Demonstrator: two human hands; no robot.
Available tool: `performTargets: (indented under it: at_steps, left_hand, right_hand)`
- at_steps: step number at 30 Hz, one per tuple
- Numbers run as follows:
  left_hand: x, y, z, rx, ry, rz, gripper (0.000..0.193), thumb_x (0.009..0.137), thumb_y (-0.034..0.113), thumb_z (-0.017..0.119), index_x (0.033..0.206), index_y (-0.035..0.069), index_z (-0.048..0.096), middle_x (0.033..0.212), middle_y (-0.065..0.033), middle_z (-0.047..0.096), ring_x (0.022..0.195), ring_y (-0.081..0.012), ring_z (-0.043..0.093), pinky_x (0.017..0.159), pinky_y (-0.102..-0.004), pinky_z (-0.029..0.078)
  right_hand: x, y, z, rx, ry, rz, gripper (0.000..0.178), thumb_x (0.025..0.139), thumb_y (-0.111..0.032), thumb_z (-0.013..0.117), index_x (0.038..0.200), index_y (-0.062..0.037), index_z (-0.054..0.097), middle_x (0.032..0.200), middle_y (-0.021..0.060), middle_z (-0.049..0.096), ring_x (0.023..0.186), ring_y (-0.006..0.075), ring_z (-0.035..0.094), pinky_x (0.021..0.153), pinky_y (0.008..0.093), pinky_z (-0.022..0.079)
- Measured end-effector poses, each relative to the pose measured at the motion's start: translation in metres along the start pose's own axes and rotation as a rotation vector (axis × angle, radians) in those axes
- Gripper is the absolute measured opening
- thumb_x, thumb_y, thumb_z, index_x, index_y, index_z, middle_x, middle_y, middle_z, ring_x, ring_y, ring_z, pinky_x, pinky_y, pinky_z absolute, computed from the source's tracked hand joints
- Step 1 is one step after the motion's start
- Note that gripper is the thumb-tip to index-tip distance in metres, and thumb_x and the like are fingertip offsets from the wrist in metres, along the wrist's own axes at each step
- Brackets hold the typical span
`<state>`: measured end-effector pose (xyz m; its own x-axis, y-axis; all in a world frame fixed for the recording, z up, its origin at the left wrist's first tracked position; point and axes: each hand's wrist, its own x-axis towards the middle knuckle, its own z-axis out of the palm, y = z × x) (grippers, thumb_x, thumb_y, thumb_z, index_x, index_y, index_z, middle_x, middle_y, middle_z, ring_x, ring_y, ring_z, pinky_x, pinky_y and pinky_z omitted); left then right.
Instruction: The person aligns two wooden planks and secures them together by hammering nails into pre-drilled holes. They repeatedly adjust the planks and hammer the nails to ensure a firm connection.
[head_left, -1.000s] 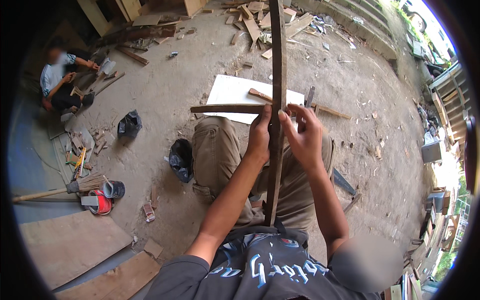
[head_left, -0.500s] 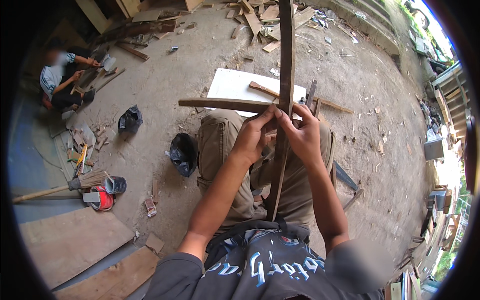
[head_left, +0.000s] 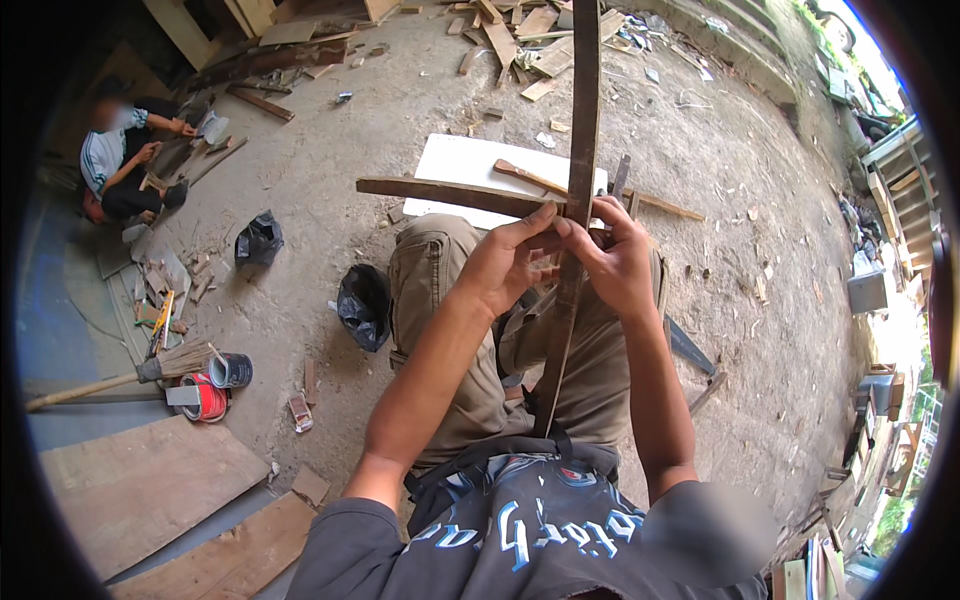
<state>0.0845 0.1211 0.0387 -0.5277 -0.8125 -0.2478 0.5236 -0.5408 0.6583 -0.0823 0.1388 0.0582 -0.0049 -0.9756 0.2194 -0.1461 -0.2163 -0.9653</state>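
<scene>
A long dark wooden strip [head_left: 583, 110] runs upright through the picture, its near end at my waist. A shorter wooden strip [head_left: 440, 194] reaches out to the left and meets it at the joint between my hands. My left hand [head_left: 510, 258] pinches the shorter strip's inner end, thumb and fingers closed. Just right of it, my right hand [head_left: 617, 262] is closed round the long strip, its thumb tip close to my left fingertips. The exact contact at the joint is partly hidden by my fingers. Both hands are above my knees.
Beyond my knees lies a white board [head_left: 455, 160] with a wooden-handled tool [head_left: 530, 178] across it. A handsaw [head_left: 690, 350] is by my right leg. Black plastic bags [head_left: 364, 308], paint cans [head_left: 231, 370] and a broom [head_left: 170, 362] stand left. Another person [head_left: 125, 160] sits far left.
The long strip's far end has tilted slightly to the right. Both hands have shifted a little at the joint, and my left fingers have spread somewhat below it.
</scene>
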Motion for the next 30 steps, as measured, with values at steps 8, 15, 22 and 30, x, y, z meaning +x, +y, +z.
performTargets:
  at_steps: [8,15,22,30]
  left_hand:
    - [-0.002,0.009,0.002,0.004,-0.053,-0.057,0.031,0.087,0.042,0.075,0.108,0.019,0.071,0.105,0.0035,0.065,0.103,-0.0151,0.057,0.086,-0.0394,0.042]
    - [-0.034,0.043,0.016,1.079,-0.081,0.036,0.044,0.086,0.048,0.076,0.102,0.007,0.074,0.094,-0.0035,0.073,0.086,-0.0137,0.067,0.072,-0.0273,0.051]
    - [0.006,0.060,-0.015,1.840,-0.050,0.553,0.047,0.083,0.038,0.075,0.116,0.008,0.062,0.094,-0.0173,0.070,0.094,-0.0354,0.069,0.080,-0.0447,0.054]
    - [0.009,0.067,-0.013,1.914,-0.055,0.476,0.030,0.091,0.027,0.068,0.115,0.011,0.059,0.095,-0.0191,0.071,0.090,-0.0359,0.069,0.076,-0.0457,0.053]
  right_hand:
    - [0.002,-0.003,-0.008,0.085,-0.058,-0.003,0.036,0.084,-0.018,0.079,0.111,0.0037,0.070,0.108,0.0085,0.065,0.101,0.0166,0.062,0.087,0.0308,0.050]
    - [-0.004,0.007,-0.020,0.061,0.028,0.028,0.031,0.085,-0.018,0.077,0.107,0.0036,0.071,0.101,0.0062,0.066,0.095,0.0131,0.060,0.085,0.0274,0.047]
    - [0.000,0.015,-0.013,0.025,0.030,0.006,0.031,0.087,-0.018,0.076,0.109,0.0032,0.070,0.099,0.0067,0.066,0.093,0.0111,0.060,0.078,0.0262,0.049]
    - [-0.013,0.008,-0.001,-0.047,-0.071,-0.015,0.065,0.090,-0.013,0.072,0.145,0.0016,0.041,0.107,0.0102,0.070,0.084,0.0091,0.063,0.073,0.0263,0.053]
